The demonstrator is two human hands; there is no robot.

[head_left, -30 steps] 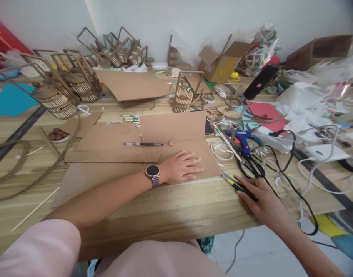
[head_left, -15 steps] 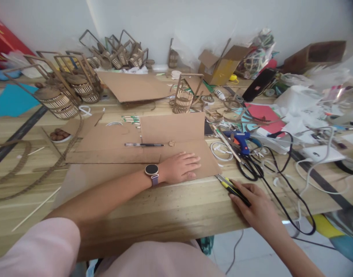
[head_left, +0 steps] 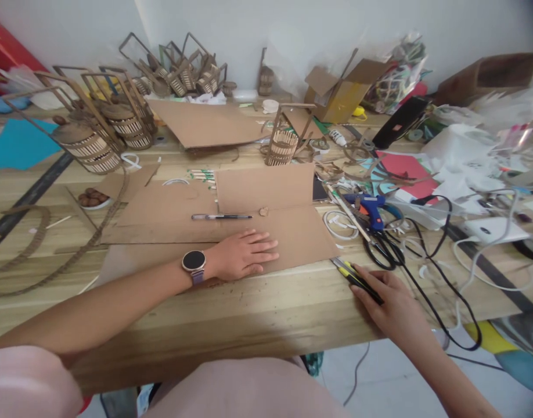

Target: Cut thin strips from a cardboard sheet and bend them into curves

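My left hand (head_left: pixel 242 255) lies flat on a sheet of brown cardboard (head_left: pixel 299 235), fingers spread, a watch (head_left: pixel 194 262) on its wrist. In my right hand (head_left: pixel 388 299) is a yellow and black utility knife (head_left: pixel 357 280), its blade pointing left at the near right corner of the cardboard. Whether the blade touches the sheet I cannot tell. A pen (head_left: pixel 222 216) rests across the cardboard beyond my left hand, with a small brown scrap (head_left: pixel 263 212) to its right. Behind the sheet a cardboard flap (head_left: pixel 266 186) shows.
Beyond the flap stands a small slatted basket (head_left: pixel 282 147) with a tall handle. More baskets (head_left: pixel 87 145) are at the back left. On the right lie a blue glue gun (head_left: pixel 371 209), black cords (head_left: pixel 427 273) and a white ring (head_left: pixel 339 225). A bowl of nuts (head_left: pixel 93 198) sits at left.
My left hand has slid left along the cardboard, still flat. My right hand keeps its hold on the utility knife near the corner. The view has shifted slightly.
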